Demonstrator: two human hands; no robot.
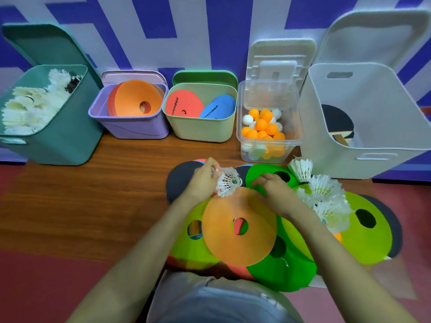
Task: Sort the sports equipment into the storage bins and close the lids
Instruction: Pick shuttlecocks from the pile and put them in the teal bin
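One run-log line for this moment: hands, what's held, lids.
left hand: holds shuttlecock | right hand: fingers curled over cone pile, grip unclear | teal bin: shuttlecocks inside | lids: all open

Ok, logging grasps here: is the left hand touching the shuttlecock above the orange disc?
Touching. The head view shows the left hand pinching the shuttlecock by its feathered skirt.

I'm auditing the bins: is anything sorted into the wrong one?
Nothing stands out: the teal bin holds shuttlecocks, purple bin orange cones, pale green bin flat markers, clear box balls, white bin a paddle.
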